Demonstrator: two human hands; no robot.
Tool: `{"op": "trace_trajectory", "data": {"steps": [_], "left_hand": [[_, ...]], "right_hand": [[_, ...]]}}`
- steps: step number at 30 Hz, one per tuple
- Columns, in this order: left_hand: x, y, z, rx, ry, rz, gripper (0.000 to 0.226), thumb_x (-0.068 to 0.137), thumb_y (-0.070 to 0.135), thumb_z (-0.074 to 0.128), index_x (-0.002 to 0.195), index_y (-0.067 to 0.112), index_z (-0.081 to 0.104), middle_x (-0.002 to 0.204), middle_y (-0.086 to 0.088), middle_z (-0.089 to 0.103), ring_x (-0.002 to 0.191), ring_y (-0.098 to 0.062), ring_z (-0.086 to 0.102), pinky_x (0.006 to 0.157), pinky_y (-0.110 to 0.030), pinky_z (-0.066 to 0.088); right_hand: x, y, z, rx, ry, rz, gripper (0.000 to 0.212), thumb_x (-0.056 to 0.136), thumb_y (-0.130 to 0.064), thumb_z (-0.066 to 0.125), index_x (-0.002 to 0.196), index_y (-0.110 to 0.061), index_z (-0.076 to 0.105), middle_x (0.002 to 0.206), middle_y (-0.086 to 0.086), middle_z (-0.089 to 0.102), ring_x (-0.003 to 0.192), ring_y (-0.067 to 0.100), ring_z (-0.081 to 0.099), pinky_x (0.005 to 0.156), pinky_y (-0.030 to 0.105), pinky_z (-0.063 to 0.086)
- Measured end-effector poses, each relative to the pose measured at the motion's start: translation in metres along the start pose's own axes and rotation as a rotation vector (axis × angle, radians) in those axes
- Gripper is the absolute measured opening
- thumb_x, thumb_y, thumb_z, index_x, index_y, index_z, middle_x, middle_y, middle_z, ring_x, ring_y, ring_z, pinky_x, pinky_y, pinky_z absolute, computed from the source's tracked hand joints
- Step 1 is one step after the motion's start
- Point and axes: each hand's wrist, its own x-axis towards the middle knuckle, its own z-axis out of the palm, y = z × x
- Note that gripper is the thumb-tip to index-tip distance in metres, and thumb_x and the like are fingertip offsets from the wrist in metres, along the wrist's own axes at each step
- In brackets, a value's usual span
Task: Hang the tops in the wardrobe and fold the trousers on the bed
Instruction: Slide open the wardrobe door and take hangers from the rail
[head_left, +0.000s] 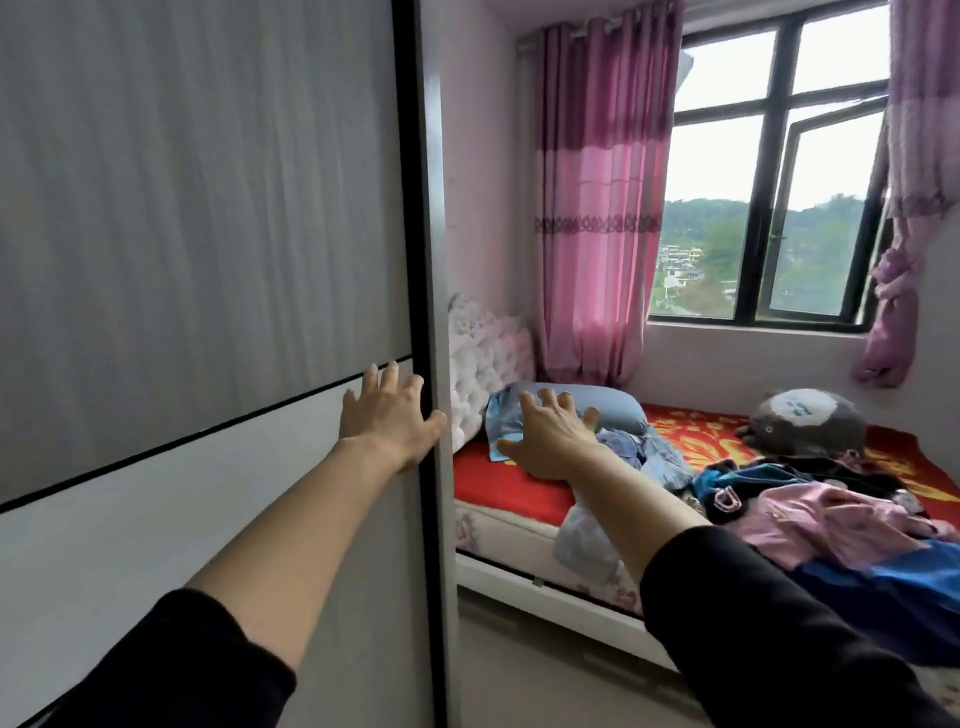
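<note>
From 7 to 12 o'clock the tall grey sliding wardrobe door (197, 234) blocks you, with your left hand (387, 421) flat against its black-framed right edge. From 1 to 3 o'clock the air over the red-blanketed bed (493, 480) is free around your spread right hand (550, 441), with a blue pillow (615, 410) and a white tufted headboard (483, 353) just beyond. A heap of pink, blue and black clothes (831, 519) covers the mattress at 4 o'clock, and a narrow strip of pale floor (545, 675) lies open at 6.

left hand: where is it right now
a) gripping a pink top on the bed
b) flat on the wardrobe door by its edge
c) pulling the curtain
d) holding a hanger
b: the left hand lies with fingers spread on the wardrobe door, thumb at its dark edge, holding nothing.
</note>
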Motion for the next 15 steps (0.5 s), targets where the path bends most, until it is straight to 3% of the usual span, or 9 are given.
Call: {"op": "trace_trajectory", "data": {"steps": [8,12,15], "left_hand": [[0.111,-0.032,0.037,0.093,0.176,-0.193,0.061,0.095,0.048,0.035,0.148,0.022,0.022,0.16,-0.007,-0.005,0.146,-0.029,-0.009,0.118,-0.048,0.008],[0.133,-0.062,0.047,0.273,0.27,-0.195,0.063,0.094,0.043,0.036,0.151,0.022,0.017,0.159,-0.008,-0.015,0.145,-0.031,-0.017,0.118,-0.048,0.002],[0.145,-0.086,0.05,0.419,0.343,-0.188,0.063,0.092,0.039,0.043,0.15,0.022,0.024,0.16,-0.008,-0.01,0.145,-0.033,-0.013,0.117,-0.05,0.005]], "right_hand": [[0.164,-0.01,0.029,0.058,0.05,-0.247,0.077,0.087,-0.054,0.055,0.147,-0.02,0.021,0.149,0.007,0.027,0.138,0.03,0.023,0.107,0.056,0.021],[0.22,-0.04,0.052,0.126,0.07,-0.383,0.089,0.089,-0.053,0.054,0.153,-0.023,0.001,0.158,0.007,0.009,0.145,0.029,0.009,0.112,0.055,0.014],[0.251,-0.072,0.067,0.18,0.129,-0.489,0.093,0.09,-0.057,0.051,0.153,-0.026,-0.009,0.161,0.005,-0.005,0.148,0.027,-0.003,0.116,0.053,0.009]]}}
